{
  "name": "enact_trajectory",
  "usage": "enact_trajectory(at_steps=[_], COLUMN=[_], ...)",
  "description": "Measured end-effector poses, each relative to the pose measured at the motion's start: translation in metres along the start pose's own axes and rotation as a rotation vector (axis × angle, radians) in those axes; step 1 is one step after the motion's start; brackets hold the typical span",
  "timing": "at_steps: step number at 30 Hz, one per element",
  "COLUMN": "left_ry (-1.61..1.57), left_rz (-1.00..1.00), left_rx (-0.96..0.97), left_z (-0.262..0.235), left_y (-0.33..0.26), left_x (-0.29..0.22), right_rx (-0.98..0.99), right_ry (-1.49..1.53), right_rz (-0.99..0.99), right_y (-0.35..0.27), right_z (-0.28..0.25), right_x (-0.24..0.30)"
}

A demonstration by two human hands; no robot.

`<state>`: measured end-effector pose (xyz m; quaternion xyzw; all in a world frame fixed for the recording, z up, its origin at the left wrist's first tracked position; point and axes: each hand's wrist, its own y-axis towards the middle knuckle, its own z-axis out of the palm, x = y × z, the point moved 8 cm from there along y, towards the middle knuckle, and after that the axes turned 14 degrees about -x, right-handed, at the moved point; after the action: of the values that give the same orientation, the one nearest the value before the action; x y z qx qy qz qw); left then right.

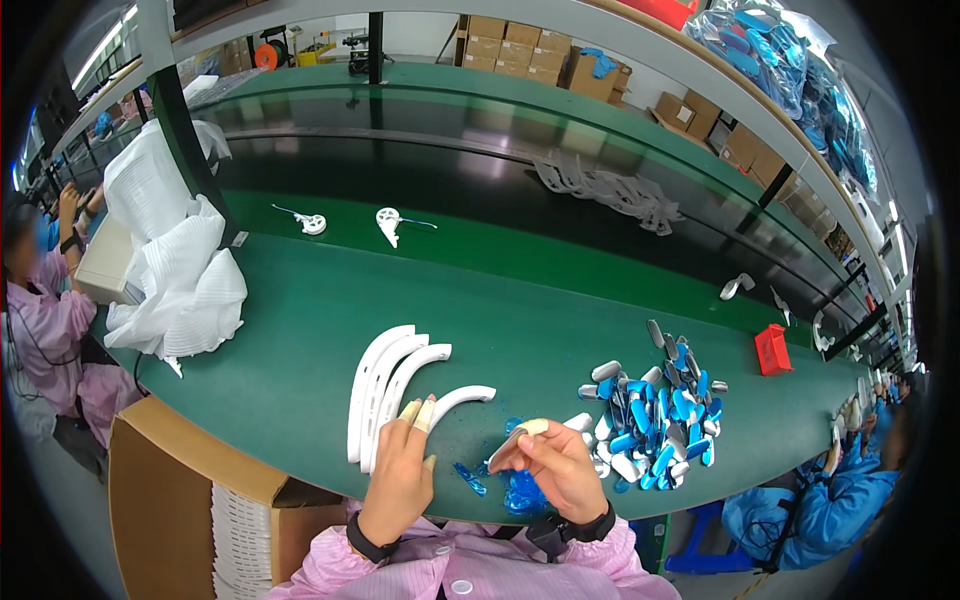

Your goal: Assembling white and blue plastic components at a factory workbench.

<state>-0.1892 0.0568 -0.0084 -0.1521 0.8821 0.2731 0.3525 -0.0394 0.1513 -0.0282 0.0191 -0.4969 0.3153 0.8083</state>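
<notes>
Left hand (400,470) pinching curved white plastic band (462,398), right hand (560,465) gripping small grey-white cap (515,443) at worktop (300,300) near edge; likely to slip, dropping off.

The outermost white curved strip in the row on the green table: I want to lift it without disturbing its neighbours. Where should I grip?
Probably pinch the outermost white curved strip at its lower end, coming from its bare left side; the other curved strips nest against its right.

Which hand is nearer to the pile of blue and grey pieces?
Right. The right hand sits just beside the pile, holding a small grey piece; the left hand is farther, at the white curved bands.
</notes>
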Motion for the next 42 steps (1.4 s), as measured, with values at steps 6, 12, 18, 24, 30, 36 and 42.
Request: enact_trajectory(at_steps=[6,12,18,24,30,36,42], left_ry=[-0.342,-1.469,-1.529,-1.511,-1.575,-1.363,-1.306], left_rz=[-0.150,-0.689,-0.681,-0.684,-0.719,-0.661,-0.522], left_rx=[0.137,0.307,0.363,0.395,0.443,0.315,0.326], left_z=[0.011,0.022,0.021,0.021,0.026,0.029,0.024], left_y=[-0.004,-0.006,-0.008,-0.011,-0.010,-0.012,-0.017], left_x=[0.006,-0.004,-0.008,-0.008,-0.010,-0.005,-0.008], right_rx=[-0.082,-0.004,-0.016,0.068,0.130,-0.058,-0.031], right_ry=[-0.322,-0.533,-0.685,-0.902,-0.967,-1.014,-0.524], right_rz=[-0.234,-0.330,-0.450,-0.482,-0.753,-0.888,-0.357], right_y=[0.000,-0.004,-0.004,-0.012,-0.014,-0.019,0.002], right_z=[0.000,0.020,0.031,0.052,0.060,0.059,0.035], right_x=[0.017,0.015,0.019,0.028,0.035,0.040,0.011])
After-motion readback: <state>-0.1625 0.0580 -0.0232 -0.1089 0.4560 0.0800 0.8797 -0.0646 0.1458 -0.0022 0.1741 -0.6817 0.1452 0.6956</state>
